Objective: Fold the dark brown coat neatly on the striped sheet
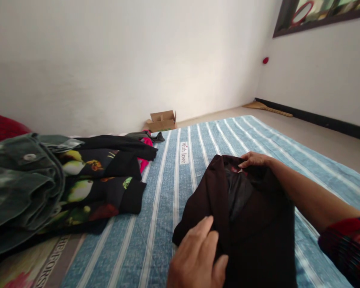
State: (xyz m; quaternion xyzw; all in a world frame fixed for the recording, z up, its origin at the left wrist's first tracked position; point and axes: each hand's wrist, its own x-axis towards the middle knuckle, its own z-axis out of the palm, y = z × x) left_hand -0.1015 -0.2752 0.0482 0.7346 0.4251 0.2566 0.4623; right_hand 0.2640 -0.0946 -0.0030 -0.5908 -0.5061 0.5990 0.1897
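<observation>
Right hand [253, 160] hooked over top edge of dark brown blazer [258, 224], narrow grip on cloth. Left hand [196, 256] lies on front panel, fingers loosely spread, no clamp. Fronts held apart, exposing black satin lining [237, 192]. Blazer sits lower centre on blue striped mattress [156, 248]. Green corduroy jacket [21, 188] and black fruit-print garment [102, 192] heaped left, soft folds.

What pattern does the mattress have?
The mattress has white stripes on blue, clearest in the head view.
</observation>
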